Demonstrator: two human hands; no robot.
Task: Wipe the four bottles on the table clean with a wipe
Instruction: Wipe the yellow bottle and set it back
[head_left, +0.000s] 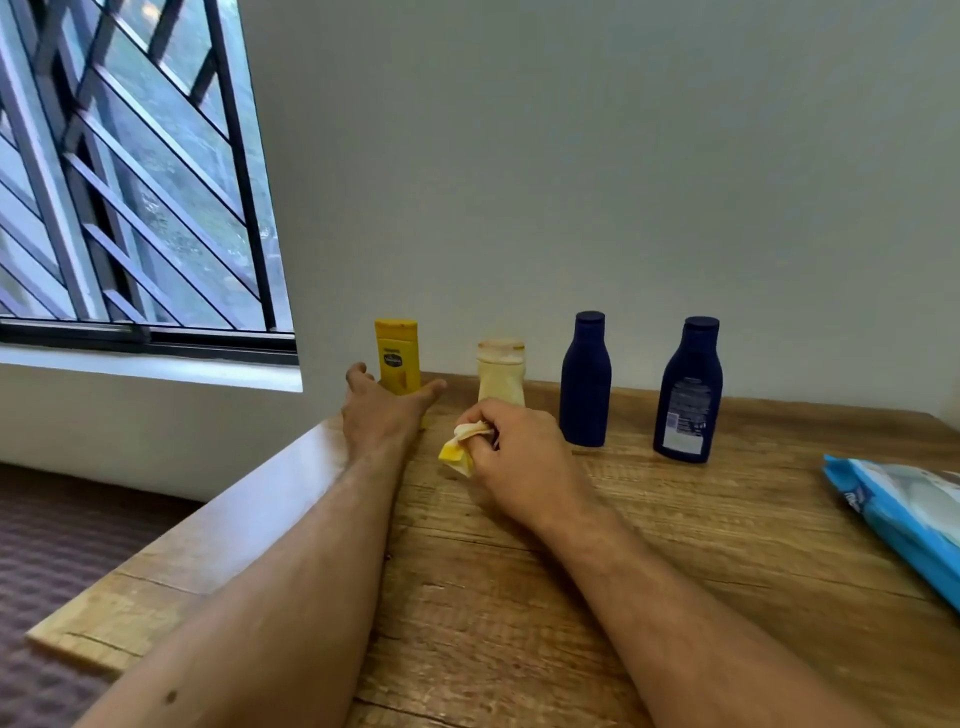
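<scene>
On the wooden table (675, 571), nearest the viewer, two bare forearms reach forward. Right hand (519, 447): fingers closed around a crumpled, yellow-stained wipe (460, 447). Left hand (382, 410): thumb and fingers spread wide at the base of the yellow bottle (397, 356). At the right edge, a blue wipes pack (904, 514). Farther back, upright in a row near the wall: yellow bottle, cream bottle (501, 371) just behind the right hand, then two dark blue bottles (586, 379) (688, 389)
</scene>
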